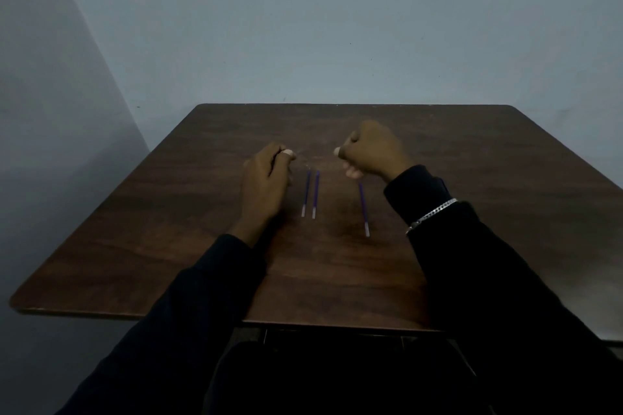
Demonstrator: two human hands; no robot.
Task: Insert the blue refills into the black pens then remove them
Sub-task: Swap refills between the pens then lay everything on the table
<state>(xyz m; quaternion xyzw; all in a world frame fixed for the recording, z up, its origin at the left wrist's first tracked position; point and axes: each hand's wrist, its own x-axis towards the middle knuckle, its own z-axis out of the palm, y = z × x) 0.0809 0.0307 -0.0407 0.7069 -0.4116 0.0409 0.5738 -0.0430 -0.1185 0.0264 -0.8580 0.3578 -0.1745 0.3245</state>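
Note:
Three thin blue refills lie on the dark wooden table [472, 152]. Two of them [306, 193] [316, 195] lie side by side just right of my left hand [266, 185]. The third refill [363, 209] lies apart to the right, and its far end reaches under the curled fingers of my right hand [372, 153]. I cannot tell if that hand touches it. My left hand rests on the table with its fingers curled and the thumb pressed to the forefinger. My right hand is a fist held a little above the table. No black pen shows; the scene is dim.
The table stands against a pale wall, its far edge [354, 105] close behind my hands. Both arms wear black sleeves, and a silver bracelet [431, 215] sits on the right wrist. The near table edge [320, 325] is just above my lap.

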